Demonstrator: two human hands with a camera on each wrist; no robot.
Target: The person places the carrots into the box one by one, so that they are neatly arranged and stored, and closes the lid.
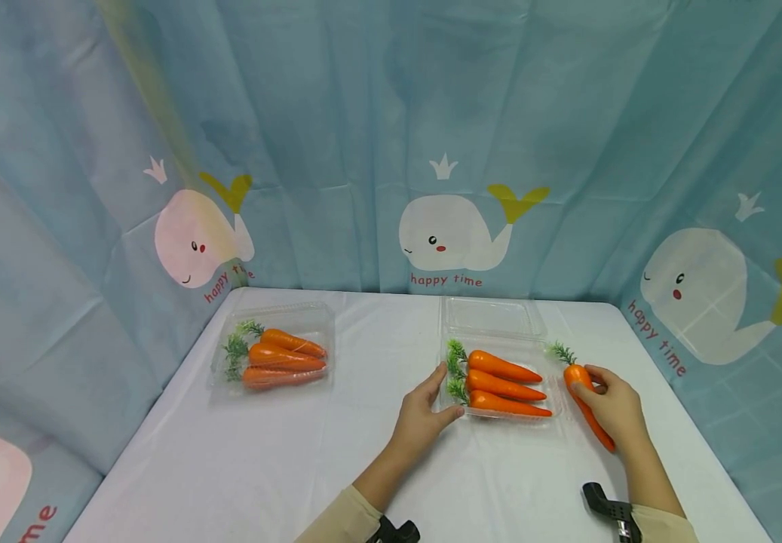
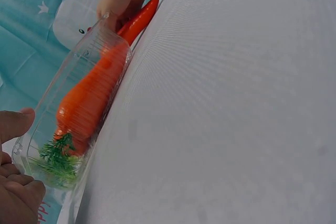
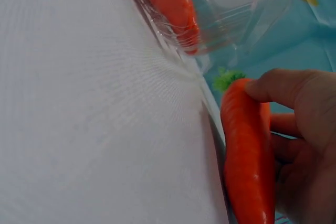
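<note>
At an open clear plastic box (image 1: 553, 411), my left hand (image 1: 421, 415) holds the left front corner, thumb and fingers on either side of it. Inside lie three orange carrots (image 1: 506, 385) side by side, their green tops to the left. To the right of the box, my right hand (image 1: 611, 403) grips another carrot (image 1: 597, 428) near its thick upper end. Its leafy top points away from me, its tip toward me. In the right wrist view, thumb and fingers (image 3: 278, 86) pinch the carrot from both sides.
A second clear box (image 1: 271, 307), holding three carrots (image 1: 285, 357), stands at the back left of the white table (image 1: 262, 467). The open box's lid (image 1: 489, 315) lies back behind it. A blue whale-print curtain (image 1: 336, 151) surrounds the table.
</note>
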